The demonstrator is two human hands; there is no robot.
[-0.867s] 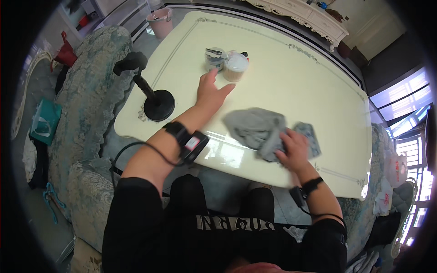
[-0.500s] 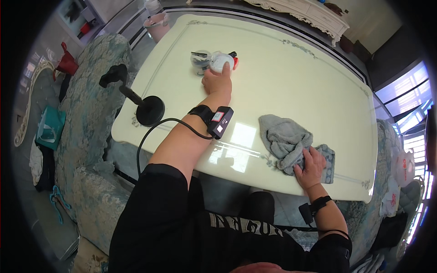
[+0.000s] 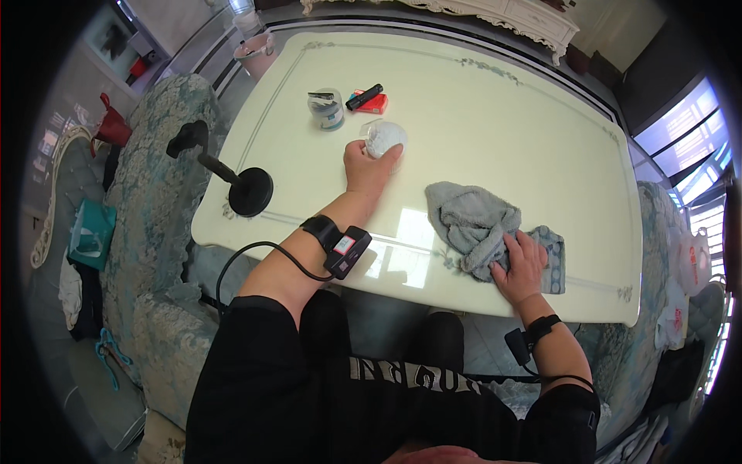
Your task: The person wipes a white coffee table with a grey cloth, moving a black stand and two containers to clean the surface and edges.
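Observation:
My left hand (image 3: 368,168) is closed round a clear round container with white contents (image 3: 384,139), over the pale cream table (image 3: 294,166). Beyond it are a clear jar (image 3: 327,110), with something dark across its top, and a red box (image 3: 375,104) with a black cylindrical object (image 3: 363,97) lying on it. My right hand (image 3: 522,267) rests with its fingers pressed into a crumpled grey towel (image 3: 473,224) near the front edge. A grey-blue patterned cloth (image 3: 553,259) lies flat beside that hand. Whether its fingers touch this cloth, I cannot tell.
A black stand with a round base (image 3: 251,192) stands on the table's left side. Patterned sofas (image 3: 154,193) flank the table. A pink bin (image 3: 256,54) is past the far left corner, and a white carved cabinet (image 3: 510,19) lies beyond the far edge. Cables run from both wrist devices.
My left hand has drawn the round container toward me, away from the jar and red box, now more plainly visible. The right hand stays on the towel. The whole view has shifted slightly.

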